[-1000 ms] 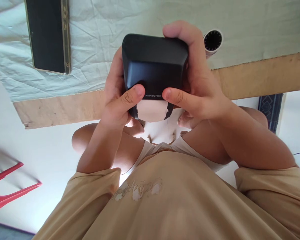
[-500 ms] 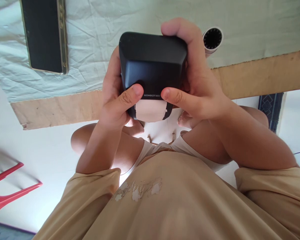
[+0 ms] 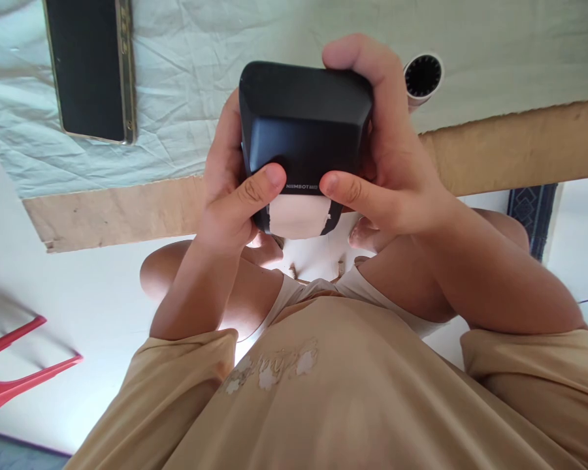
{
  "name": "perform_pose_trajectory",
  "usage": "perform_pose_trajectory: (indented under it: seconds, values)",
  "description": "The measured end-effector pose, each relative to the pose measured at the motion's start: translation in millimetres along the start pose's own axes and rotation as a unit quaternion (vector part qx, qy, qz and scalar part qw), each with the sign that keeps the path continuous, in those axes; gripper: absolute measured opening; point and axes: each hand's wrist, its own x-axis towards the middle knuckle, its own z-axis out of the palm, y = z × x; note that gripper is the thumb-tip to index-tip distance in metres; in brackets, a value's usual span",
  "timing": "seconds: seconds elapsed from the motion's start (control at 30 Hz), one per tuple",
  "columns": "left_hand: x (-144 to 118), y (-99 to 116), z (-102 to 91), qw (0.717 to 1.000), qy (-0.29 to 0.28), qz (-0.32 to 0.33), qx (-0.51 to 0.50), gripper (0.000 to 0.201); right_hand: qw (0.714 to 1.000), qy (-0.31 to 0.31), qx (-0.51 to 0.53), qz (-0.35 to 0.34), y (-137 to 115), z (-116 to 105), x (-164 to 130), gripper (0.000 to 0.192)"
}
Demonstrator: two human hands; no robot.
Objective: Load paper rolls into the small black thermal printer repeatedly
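Between both hands I hold a black label printer marked NIIMBOT, above the near edge of the table. A pale strip, which looks like label paper or tape, covers the middle of its near end. My left hand grips the printer's left side, its thumb on the top by the lettering and its other fingers mostly hidden behind. From the right, my right hand wraps the other side, thumb near the lettering and index finger over the far right corner.
A dark smartphone in a case lies on the pale green cloth at the left. Just beyond my right hand stands a white tube with a dark ribbed opening. A wooden edge borders the table. Red plastic legs show at lower left.
In the picture, the printer and both hands sit slightly farther right than before. The phone and tube have shifted right too. My grip looks the same.
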Motion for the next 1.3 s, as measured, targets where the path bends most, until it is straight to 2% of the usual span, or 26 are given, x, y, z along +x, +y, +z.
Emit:
perform_pose_trajectory:
  seconds: [0.03, 0.07, 0.1, 0.17, 0.2, 0.27, 0.3, 0.37, 0.43, 0.5, 0.53, 0.6, 0.63, 0.7, 0.73, 0.8, 0.87, 0.93, 1.0, 1.07, 1.13, 1.17, 1.2, 1.3]
  values:
    - [0.1, -1.2, -1.0, 0.998, -0.035, 0.054, -0.021, 0.082, 1.0, 0.0, 0.003, -0.003, 0.0, 0.1, 0.2, 0.092]
    - [0.3, -3.2, -2.8, 0.999, -0.028, 0.037, -0.018, 0.071, 1.0, -0.001, 0.006, -0.007, -0.1, 0.1, 0.4, 0.091]
    - [0.6, -6.7, -5.6, 0.999, 0.029, -0.037, 0.001, 0.059, 1.0, -0.002, 0.008, -0.008, -0.5, 0.2, 0.6, 0.091]
    - [2.4, -19.4, -15.1, 0.993, 0.084, -0.082, 0.024, 0.064, 1.0, -0.002, 0.001, 0.001, -1.6, 0.3, 1.1, 0.093]
    - [3.7, -27.5, -21.0, 0.994, 0.078, -0.078, 0.018, 0.074, 1.0, 0.0, -0.007, 0.009, -2.2, 0.3, 1.3, 0.093]
    - [5.8, -40.3, -29.6, 1.0, 0.014, 0.011, -0.003, 0.116, 1.0, 0.006, -0.018, 0.022, -3.0, 0.2, 1.5, 0.094]
    - [6.0, -41.6, -30.3, 1.0, 0.004, 0.03, -0.007, 0.12, 1.0, 0.009, -0.02, 0.021, -3.1, 0.2, 1.6, 0.093]
    - [4.0, -31.5, -23.3, 1.0, 0.022, 0.01, 0.002, 0.11, 1.0, 0.012, -0.018, 0.01, -2.7, 0.2, 1.8, 0.09]
    - [0.4, -15.1, -13.1, 0.993, 0.069, -0.085, 0.032, 0.076, 1.0, 0.012, -0.01, -0.001, -2.1, 0.2, 2.0, 0.088]
    - [-1.2, -13.6, -14.4, 0.993, 0.068, -0.084, 0.04, 0.068, 1.0, 0.009, -0.009, 0.005, -2.0, 0.4, 2.4, 0.09]
    - [-0.4, -22.6, -22.1, 0.995, 0.051, -0.079, 0.04, 0.075, 1.0, 0.008, -0.013, 0.011, -2.2, 0.5, 2.6, 0.093]
    - [3.6, -56.2, -48.1, 1.0, -0.016, -0.001, 0.023, 0.124, 0.999, 0.01, -0.022, 0.023, -2.7, 0.5, 2.7, 0.099]
    - [5.9, -75.0, -62.1, 1.0, -0.015, 0.006, 0.015, 0.142, 0.999, 0.011, -0.024, 0.025, -2.9, 0.4, 2.7, 0.099]
    - [8.8, -99.5, -80.1, 1.0, 0.018, -0.02, 0.005, 0.157, 1.0, 0.007, -0.016, 0.017, -2.5, -0.1, 2.3, 0.096]
    - [8.6, -100.5, -80.5, 0.999, 0.025, -0.024, 0.0, 0.153, 1.0, 0.004, -0.01, 0.01, -2.0, -0.4, 2.1, 0.093]
    - [5.0, -78.1, -63.3, 0.999, 0.028, -0.037, -0.004, 0.133, 1.0, 0.0, -0.002, 0.0, -0.7, -0.9, 1.7, 0.089]
    - [-0.6, -37.2, -32.1, 0.999, 0.018, -0.033, 0.01, 0.114, 1.0, 0.0, -0.001, -0.006, 0.5, -1.2, 1.4, 0.089]
    - [-4.5, -2.8, -6.1, 0.996, 0.038, -0.069, 0.03, 0.09, 1.0, 0.001, -0.005, -0.01, 0.8, -1.2, 1.1, 0.089]
    - [-4.6, 5.9, 0.0, 0.996, 0.035, -0.068, 0.039, 0.089, 1.0, 0.002, -0.006, -0.011, 0.0, -1.1, 0.8, 0.088]
    - [-1.3, -13.9, -15.2, 0.997, 0.02, -0.058, 0.039, 0.097, 1.0, 0.002, -0.011, -0.007, -1.6, -1.3, 0.7, 0.089]
    - [2.9, -49.5, -41.3, 0.999, -0.013, -0.003, 0.029, 0.123, 1.0, 0.002, -0.024, 0.001, -3.0, -1.6, 0.7, 0.088]
    - [4.6, -67.5, -54.1, 1.0, -0.013, 0.006, 0.023, 0.139, 1.0, 0.002, -0.03, 0.005, -3.5, -1.7, 0.7, 0.089]
    - [5.8, -83.3, -65.1, 1.0, -0.001, 0.01, 0.018, 0.145, 0.999, 0.003, -0.034, 0.009, -3.7, -1.6, 0.7, 0.089]
    - [6.8, -111.7, -83.7, 0.999, 0.036, -0.012, 0.003, 0.15, 0.999, 0.006, -0.032, 0.011, -2.2, -1.2, 0.7, 0.091]
